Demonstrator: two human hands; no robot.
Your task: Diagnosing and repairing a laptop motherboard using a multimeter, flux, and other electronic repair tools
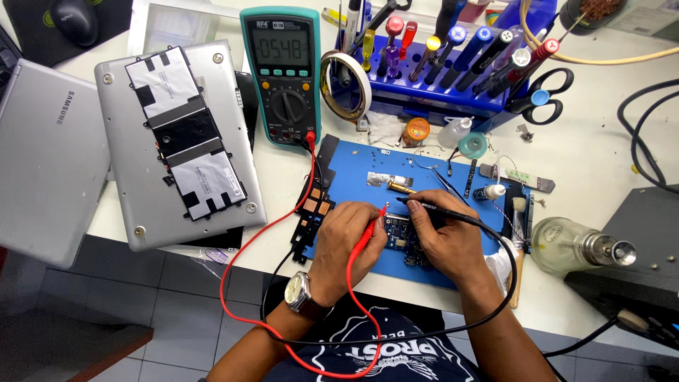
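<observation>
My left hand point(343, 240) grips a red test probe point(369, 230), its tip pointing at a small blue circuit board point(402, 237) on the blue work mat point(353, 177). My right hand point(447, 237) holds a black test probe point(424, 205), tip near the same spot above the board. Red and black leads run from the probes to a green multimeter point(284, 78) at the back, its display lit. A black bracket part point(311, 212) lies on the mat's left edge. I wear a wristwatch point(298, 291) on the left wrist.
A silver laptop base with its battery showing point(177, 141) and a second laptop point(46, 155) lie left. A blue tool rack point(453, 56) with screwdrivers, a tape roll point(346, 78), scissors point(544, 92), tweezers point(449, 185), a glass bottle point(573, 244) and thick cables point(647, 134) surround the mat.
</observation>
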